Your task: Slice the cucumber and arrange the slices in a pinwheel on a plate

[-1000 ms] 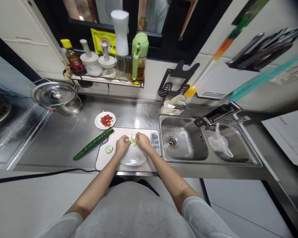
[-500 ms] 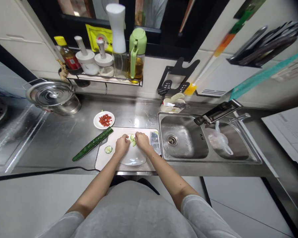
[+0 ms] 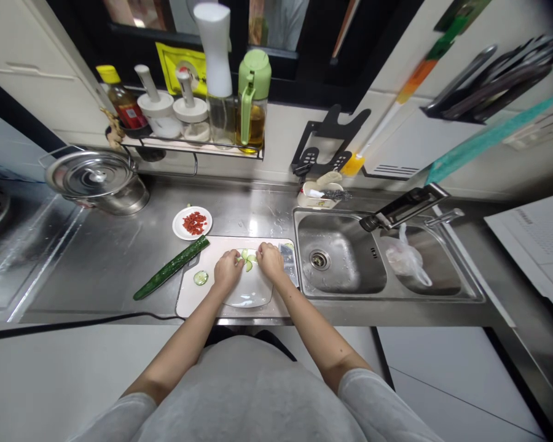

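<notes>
Thin cucumber slices (image 3: 248,265) lie in a small fan at the far side of a white plate (image 3: 246,293), which rests on a pale cutting board (image 3: 188,302). From the left, my left hand (image 3: 227,270) is closed, its fingertips pinched on a slice at the fan's edge. Opposite it, my right hand (image 3: 271,263) is also closed, fingertips together at a slice on the right side. What the fingers cover is partly hidden. A flat blade (image 3: 287,263) lies on the board beyond my right hand. Round cucumber slices (image 3: 201,278) sit to the left of the plate.
A cut cucumber (image 3: 170,269) leans over the board's left edge. Behind it stands a small dish (image 3: 177,228) of red pieces. A lidded steel pot (image 3: 128,195) is at the left; a double sink (image 3: 345,264) is at the right. A rack (image 3: 188,147) holds condiment containers.
My right hand has shifted slightly right, away from the middle of the fan, so more of the slices shows. My left hand stays nearly in place at the fan's left side.
</notes>
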A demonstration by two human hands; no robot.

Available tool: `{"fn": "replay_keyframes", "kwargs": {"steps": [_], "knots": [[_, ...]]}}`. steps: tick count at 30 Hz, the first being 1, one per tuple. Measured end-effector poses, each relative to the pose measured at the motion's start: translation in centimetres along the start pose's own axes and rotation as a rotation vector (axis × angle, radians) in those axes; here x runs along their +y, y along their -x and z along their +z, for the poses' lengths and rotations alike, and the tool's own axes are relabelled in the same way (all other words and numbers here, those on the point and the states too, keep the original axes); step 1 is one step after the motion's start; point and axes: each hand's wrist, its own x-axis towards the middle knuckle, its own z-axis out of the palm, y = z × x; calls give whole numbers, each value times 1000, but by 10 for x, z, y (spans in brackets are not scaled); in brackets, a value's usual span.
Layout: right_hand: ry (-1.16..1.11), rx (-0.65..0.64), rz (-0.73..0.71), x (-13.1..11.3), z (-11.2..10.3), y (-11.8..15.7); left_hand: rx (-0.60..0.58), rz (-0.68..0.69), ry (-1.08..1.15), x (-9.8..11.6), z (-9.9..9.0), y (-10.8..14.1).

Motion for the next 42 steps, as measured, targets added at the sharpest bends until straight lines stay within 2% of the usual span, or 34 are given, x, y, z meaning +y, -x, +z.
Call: {"fn": "replay_keyframes", "kwargs": {"steps": [5, 25, 31, 36, 42], "knots": [[7, -42, 94, 6, 0, 8, 10, -13, -9, -2, 1, 0], [8, -74, 52, -7, 9, 18, 1, -38, -20, 0, -1, 3], [-22, -49, 78, -2, 3, 22, 22, -23, -3, 0, -11, 7], [-93, -16, 87, 8, 0, 40, 56, -38, 20, -18, -29, 27], [-149, 48, 108, 27, 3, 74, 85, -69, -2, -66, -50, 57]]}}
